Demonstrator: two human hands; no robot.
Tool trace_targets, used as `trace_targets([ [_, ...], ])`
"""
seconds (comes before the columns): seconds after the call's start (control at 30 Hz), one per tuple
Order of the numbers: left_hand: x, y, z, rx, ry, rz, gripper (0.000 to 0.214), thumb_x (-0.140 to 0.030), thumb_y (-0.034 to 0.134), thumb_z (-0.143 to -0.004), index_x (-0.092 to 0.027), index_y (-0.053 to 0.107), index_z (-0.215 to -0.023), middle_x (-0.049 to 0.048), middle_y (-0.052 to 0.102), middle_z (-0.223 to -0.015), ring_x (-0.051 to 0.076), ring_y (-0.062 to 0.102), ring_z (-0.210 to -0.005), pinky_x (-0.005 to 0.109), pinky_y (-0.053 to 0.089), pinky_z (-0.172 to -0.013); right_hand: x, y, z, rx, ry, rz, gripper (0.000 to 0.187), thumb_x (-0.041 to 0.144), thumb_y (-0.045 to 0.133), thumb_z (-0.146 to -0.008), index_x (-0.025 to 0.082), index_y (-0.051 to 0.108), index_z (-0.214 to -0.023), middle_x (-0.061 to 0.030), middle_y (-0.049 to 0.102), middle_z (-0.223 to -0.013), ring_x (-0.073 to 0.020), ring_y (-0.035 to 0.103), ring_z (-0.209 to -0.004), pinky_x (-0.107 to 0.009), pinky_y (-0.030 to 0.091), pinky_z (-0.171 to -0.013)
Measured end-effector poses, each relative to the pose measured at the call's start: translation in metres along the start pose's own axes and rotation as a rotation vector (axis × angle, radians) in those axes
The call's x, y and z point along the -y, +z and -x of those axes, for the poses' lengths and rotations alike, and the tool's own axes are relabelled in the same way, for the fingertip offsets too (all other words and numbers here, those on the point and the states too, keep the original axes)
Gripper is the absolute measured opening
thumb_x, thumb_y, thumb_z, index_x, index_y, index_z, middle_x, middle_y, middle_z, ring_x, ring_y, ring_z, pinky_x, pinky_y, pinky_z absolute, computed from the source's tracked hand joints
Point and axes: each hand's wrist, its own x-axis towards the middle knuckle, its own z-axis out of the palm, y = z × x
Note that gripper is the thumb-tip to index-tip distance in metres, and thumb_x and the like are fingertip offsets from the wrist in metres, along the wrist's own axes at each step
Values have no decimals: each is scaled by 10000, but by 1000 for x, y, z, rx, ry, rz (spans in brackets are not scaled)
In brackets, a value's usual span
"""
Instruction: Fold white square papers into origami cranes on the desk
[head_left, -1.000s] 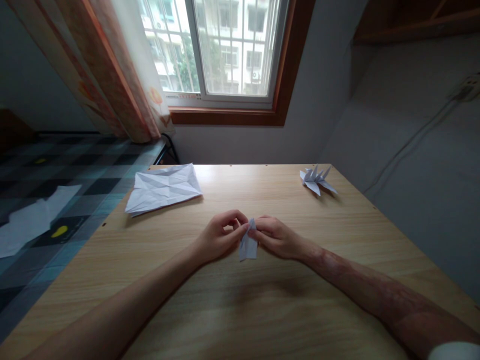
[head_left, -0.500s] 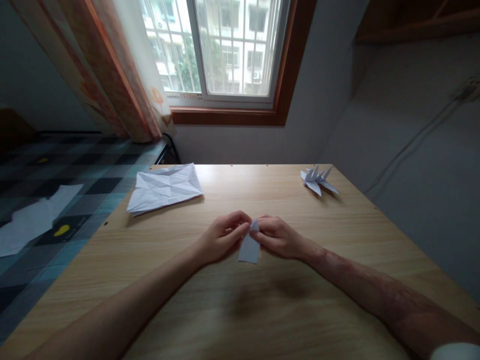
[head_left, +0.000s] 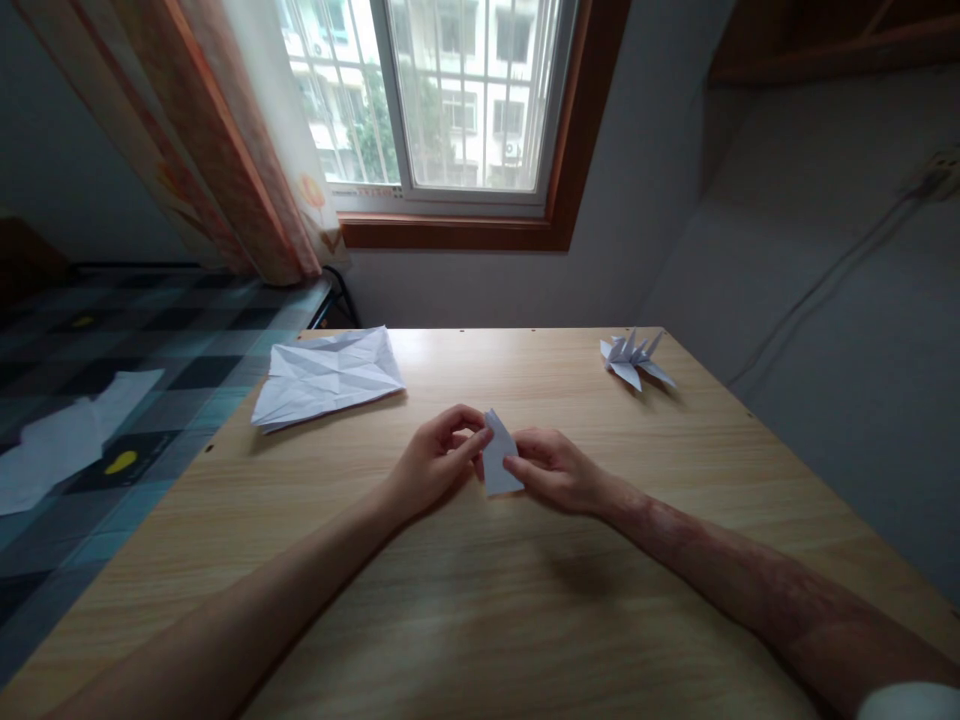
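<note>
Between my hands, above the middle of the table, is a small folded piece of white paper with a slanted upper right edge. My left hand pinches its upper left side between thumb and fingers. On the paper's right edge, lower down, my right hand grips with the thumb in front and the fingers behind. The fingers behind the paper are partly hidden.
Creased white sheets lie at the table's back left. Folded paper cranes sit at the back right. The wooden table stands beside a checked bed with white paper on it. A window is behind.
The folded paper has shifted up slightly and turned, its pointed top now leaning left. My left hand has moved up a little with it; my right hand now grips lower on its edge.
</note>
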Motion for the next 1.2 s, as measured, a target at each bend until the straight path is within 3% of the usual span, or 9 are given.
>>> trace_targets([
  [0.17,2,1,5,21,-46,-87,353,-468,838,-964,-179,644,-1023,21,768,-838,165,745,-730,256,557,-663,-8,3,1,-170,30,18,427,535,574,-1114,189,696,-897,-27,656,-859,-191,572,-798,-306,457,-741],
  [0.3,0,1,4,-16,-53,-144,352,-478,835,-964,-167,669,-972,23,759,-770,161,733,-708,240,530,-638,-6,2,2,-142,-10,38,444,551,509,-1151,196,676,-943,-24,625,-871,-189,555,-803,-316,459,-758],
  [0.4,-2,1,2,-53,-55,-129,380,-502,845,-948,-162,677,-936,36,766,-793,173,746,-723,251,553,-649,0,0,0,-96,-103,38,420,514,484,-1171,211,689,-965,-53,648,-959,-220,602,-915,-352,502,-875],
  [0.6,-1,1,4,56,1,-108,317,-474,759,-1022,-157,754,-1036,66,782,-926,199,756,-880,316,628,-833,2,0,-4,-137,-181,43,333,450,543,-1162,241,766,-1030,-96,678,-1182,-258,651,-1147,-404,530,-1043],
  [0.73,-2,-1,8,107,76,-153,255,-418,715,-1053,-171,770,-1085,82,779,-1024,222,745,-985,330,628,-896,-3,2,-3,-213,-161,53,310,430,578,-1153,240,757,-985,-88,707,-1161,-247,680,-1102,-395,548,-991],
  [0.97,-6,-2,6,108,153,-193,199,-363,685,-1073,-183,759,-1111,77,775,-1025,215,747,-964,333,622,-896,0,3,-4,-353,-169,87,253,396,681,-1107,229,720,-921,-54,710,-983,-224,679,-951,-374,541,-886],
  [1.07,-5,0,5,87,188,-234,168,-341,728,-1054,-184,763,-1102,78,763,-1016,213,739,-941,339,623,-870,1,3,-5,-327,-175,57,256,416,694,-1098,231,709,-921,-55,716,-1002,-223,681,-953,-372,549,-870],
  [1.2,-5,0,4,27,281,-321,168,-316,735,-1051,-180,754,-954,95,740,-1061,214,724,-965,340,606,-847,-2,3,-5,-259,-174,-3,237,430,715,-1086,236,718,-950,-59,721,-1053,-225,684,-996,-365,565,-869],
])
